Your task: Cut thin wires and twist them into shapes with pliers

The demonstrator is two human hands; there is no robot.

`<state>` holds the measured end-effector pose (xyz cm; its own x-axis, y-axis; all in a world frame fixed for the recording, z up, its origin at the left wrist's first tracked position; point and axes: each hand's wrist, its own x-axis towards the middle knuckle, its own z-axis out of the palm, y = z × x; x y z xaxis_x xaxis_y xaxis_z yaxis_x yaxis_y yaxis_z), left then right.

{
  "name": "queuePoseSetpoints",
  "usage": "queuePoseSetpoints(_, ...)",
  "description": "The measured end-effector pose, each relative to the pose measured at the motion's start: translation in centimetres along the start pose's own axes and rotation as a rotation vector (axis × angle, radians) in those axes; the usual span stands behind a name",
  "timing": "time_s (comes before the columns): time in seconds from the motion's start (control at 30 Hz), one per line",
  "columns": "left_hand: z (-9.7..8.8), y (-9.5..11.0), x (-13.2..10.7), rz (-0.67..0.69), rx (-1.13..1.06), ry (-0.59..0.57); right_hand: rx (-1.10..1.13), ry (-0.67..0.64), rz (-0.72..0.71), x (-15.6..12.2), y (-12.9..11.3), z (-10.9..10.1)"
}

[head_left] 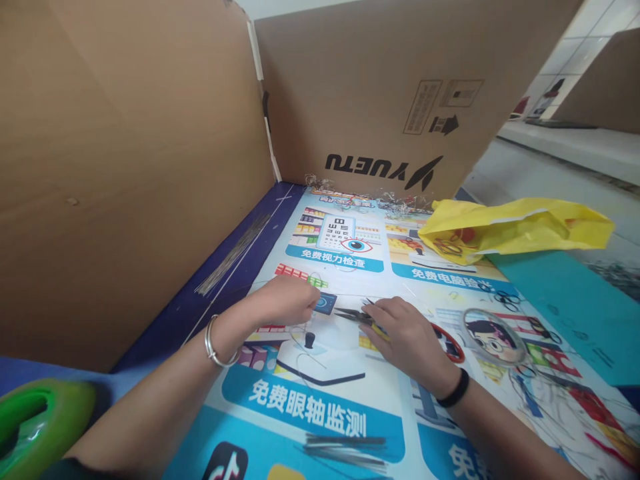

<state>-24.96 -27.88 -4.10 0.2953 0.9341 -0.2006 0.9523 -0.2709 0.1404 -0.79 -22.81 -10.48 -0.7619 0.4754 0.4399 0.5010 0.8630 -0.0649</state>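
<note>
My left hand [290,300] is closed in a pinch over the printed poster, and a thin wire shows on both sides of its fingers. My right hand [407,337] is wrapped round needle-nose pliers [354,315], whose jaws point left toward my left hand, a short gap away. The pliers' yellow handle shows below my fingers. Beneath my left hand, a fine curved wire [313,360] lies on the poster. Just beyond my right hand is a red ring [449,343], partly hidden by the hand.
Bundles of straight wires lie at left [235,253] and at the front [347,450]. A green tape roll [75,407], clear ring [493,337] and yellow bag [545,227] are around. Cardboard walls [130,167] stand left and behind, with wire scraps [400,202] along the base.
</note>
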Motion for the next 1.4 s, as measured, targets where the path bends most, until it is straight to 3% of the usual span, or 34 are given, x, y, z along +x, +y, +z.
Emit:
queuePoseSetpoints(0.17, 0.8, 0.4, 0.8, -0.046, -0.338, 0.241, 0.157, 0.030, 0.062, 0.0, 0.0, 0.1)
queuePoseSetpoints(0.3, 1.5, 2.3, 1.5, -0.084, -0.651, 0.365, 0.455, 0.107, 0.295, 0.2, -0.5, -0.6)
queuePoseSetpoints(0.4, 1.5, 3.9, 1.5, -0.058, -0.730, 0.387, 0.626, 0.072, 0.421, 0.5, -1.2, -1.4)
queuePoseSetpoints(0.6, 1.9, 5.6, 1.3, -0.087, -0.756, 0.421, 0.848, -0.008, 0.508, 0.8, -2.0, -1.6)
queuePoseSetpoints(0.7, 2.7, 5.8, 1.6, -0.105, -1.011, 0.430, 0.958, 0.011, 0.542, 0.8, -2.0, -1.3)
queuePoseSetpoints(0.8, 3.4, 6.1, 2.0, -0.119, -1.325, 0.351, 1.057, 0.032, 0.566, 0.9, -2.1, -1.2)
queuePoseSetpoints(0.9, 3.9, 6.4, 2.2, -0.179, -1.505, 0.308, 1.083, 0.026, 0.583, 1.0, -2.1, -1.1)
queuePoseSetpoints(1.1, 4.4, 6.7, 2.2, -0.187, -1.575, 0.396, 0.975, 0.016, 0.569, 0.9, -2.5, -0.5)
queuePoseSetpoints(1.2, 4.4, 6.5, 2.1, -0.188, -1.685, 0.403, 0.823, 0.011, 0.493, 0.7, -2.1, -0.5)
queuePoseSetpoints(1.33, 4.2, 5.5, 2.2, -0.205, -1.872, 0.432, 0.314, 0.178, 0.260, 0.4, -0.3, -0.8)
queuePoseSetpoints(1.4, 4.2, 4.9, 2.5, -0.239, -1.930, 0.446, 0.047, 0.169, 0.138, 0.2, 0.6, -1.1)
